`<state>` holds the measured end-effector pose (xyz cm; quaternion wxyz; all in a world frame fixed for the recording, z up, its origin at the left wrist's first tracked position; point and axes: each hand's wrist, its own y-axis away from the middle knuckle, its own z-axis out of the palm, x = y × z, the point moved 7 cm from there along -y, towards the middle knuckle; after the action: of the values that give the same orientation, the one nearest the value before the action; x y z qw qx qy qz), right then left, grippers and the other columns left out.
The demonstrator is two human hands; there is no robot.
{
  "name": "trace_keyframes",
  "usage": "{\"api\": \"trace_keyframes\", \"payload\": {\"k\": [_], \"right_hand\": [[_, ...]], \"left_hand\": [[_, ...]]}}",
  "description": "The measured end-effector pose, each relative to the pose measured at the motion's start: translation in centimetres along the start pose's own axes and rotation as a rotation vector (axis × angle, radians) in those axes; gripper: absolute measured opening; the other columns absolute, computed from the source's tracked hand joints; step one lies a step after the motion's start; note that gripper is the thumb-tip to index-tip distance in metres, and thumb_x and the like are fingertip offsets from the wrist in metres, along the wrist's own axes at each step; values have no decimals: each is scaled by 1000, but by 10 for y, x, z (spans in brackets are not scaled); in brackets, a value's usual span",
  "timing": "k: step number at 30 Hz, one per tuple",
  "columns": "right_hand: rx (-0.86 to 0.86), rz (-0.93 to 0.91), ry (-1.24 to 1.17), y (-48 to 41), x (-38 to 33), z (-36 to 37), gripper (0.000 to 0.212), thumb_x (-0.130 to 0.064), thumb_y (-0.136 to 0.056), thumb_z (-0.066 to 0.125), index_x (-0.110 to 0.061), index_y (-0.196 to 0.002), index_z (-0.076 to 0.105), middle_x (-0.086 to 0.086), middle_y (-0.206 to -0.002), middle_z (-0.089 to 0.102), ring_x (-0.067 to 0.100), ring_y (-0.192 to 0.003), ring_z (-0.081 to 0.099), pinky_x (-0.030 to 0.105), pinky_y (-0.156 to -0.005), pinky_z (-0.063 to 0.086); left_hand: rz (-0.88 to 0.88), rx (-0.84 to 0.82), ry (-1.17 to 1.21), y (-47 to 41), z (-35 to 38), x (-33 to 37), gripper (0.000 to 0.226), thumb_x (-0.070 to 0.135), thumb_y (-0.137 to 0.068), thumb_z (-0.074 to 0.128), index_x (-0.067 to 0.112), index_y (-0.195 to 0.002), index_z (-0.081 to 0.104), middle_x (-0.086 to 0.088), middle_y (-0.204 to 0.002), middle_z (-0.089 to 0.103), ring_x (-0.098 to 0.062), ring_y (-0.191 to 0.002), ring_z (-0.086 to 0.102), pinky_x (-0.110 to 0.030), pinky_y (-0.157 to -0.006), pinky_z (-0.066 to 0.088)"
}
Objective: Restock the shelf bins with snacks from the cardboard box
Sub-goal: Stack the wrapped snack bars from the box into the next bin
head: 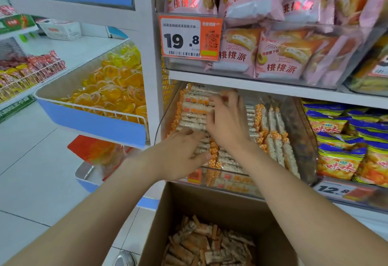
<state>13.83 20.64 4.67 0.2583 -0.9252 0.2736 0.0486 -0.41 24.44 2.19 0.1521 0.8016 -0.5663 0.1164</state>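
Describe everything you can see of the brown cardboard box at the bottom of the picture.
The brown cardboard box stands open-topped below the clear plastic shelf bin, its lower part cut off by the frame. Its inner walls are plain. A loose jumble of orange-and-white wrapped snack bars lies low inside. Both forearms pass over it; the left hand and right hand are in the bin, not touching it.

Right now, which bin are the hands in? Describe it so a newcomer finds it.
On the white shelving, find the orange 19.8 price tag. The clear bin just below it holds orange-and-white snack bars. Its right-hand neighbour holds blue-and-yellow bags.
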Motion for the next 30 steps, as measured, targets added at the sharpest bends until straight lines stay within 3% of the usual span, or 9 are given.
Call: {"api": "trace_keyframes", "payload": {"k": [6, 9, 11, 13, 16, 20, 24, 28, 30], "right_hand": [[-116, -59, -260, 64, -12, -62, 19, -20, -98, 51, -25, -96, 70, -10, -87, 66, 9, -78, 62, 32, -67, 50], [-304, -88, -310, 98, -18, -84, 23, -21, -97, 53, -31, -87, 71, -14, -69, 64, 3, -59, 59, 26, -56, 47], [-458, -119, -257, 122, -19, -84, 22, -26, -97, 53, -30, -86, 71, -12, -74, 66, 4, -64, 60, 35, -61, 55], [-659, -186, -157, 156, -17, -71, 21, -28, -99, 50, -28, -94, 71, -9, -88, 66, 9, -78, 61, 42, -72, 58], [-993, -214, -37, 219, -8, -41, 24, -25, -102, 47, -26, -113, 69, -1, -107, 66, 20, -95, 63, 46, -85, 58], [-1212, -237, 84, 289, -1, 6, 14, -20, -101, 48, -22, -93, 59, 3, -93, 62, 27, -82, 66, 47, -71, 61], [-1238, -230, 113, 321, 9, 40, 18, -16, -102, 47, -17, -113, 60, 6, -101, 61, 26, -83, 64, 38, -65, 56], [-1271, -192, 105, 338, 25, 71, 29, -13, -105, 42, -15, -131, 55, 2, -95, 46, 23, -81, 56, 37, -62, 47], [-1294, -135, 82, 346, 36, 88, 25, -12, -104, 44, -15, -125, 57, 3, -98, 51, 23, -84, 58, 36, -63, 48]], "left_hand": [[32, 224, 16, 23, -27, 18, 14, 41, -101, 58, 29, -106, 65, 7, -100, 66, -15, -94, 62, -38, -82, 54], [-2, 272, 9, 54, -24, 36, 14, 34, -97, 58, 28, -85, 63, 8, -80, 66, -9, -75, 60, -35, -66, 54], [-17, 130, 12, 74, -1, 45, 19, 34, -93, 61, 24, -78, 64, 7, -72, 63, -7, -68, 58, -31, -60, 51], [-23, -175, -3, 90, 41, 51, 22, 36, -95, 62, 25, -76, 63, 10, -72, 62, -6, -68, 58, -32, -68, 53], [-52, -511, -107, 100, 119, 50, 10, 35, -99, 60, 31, -91, 65, 10, -90, 64, -16, -88, 63, -35, -83, 54], [-188, -560, -204, 97, 218, 29, 34, 20, -104, 54, 13, -137, 58, -12, -126, 66, -31, -110, 66, -36, -81, 52], [-252, -589, -156, 113, 304, 1, 18, 16, -105, 51, 16, -118, 64, -10, -120, 66, -26, -102, 64, -31, -78, 47], [-309, -675, -153, 130, 368, -22, 37, 8, -108, 40, 12, -143, 50, -13, -143, 53, -30, -126, 55, -34, -106, 45], [-357, -674, -118, 132, 383, -32, 49, 1, -104, 40, 16, -151, 42, -13, -151, 46, -33, -133, 51, -39, -111, 44]]}}
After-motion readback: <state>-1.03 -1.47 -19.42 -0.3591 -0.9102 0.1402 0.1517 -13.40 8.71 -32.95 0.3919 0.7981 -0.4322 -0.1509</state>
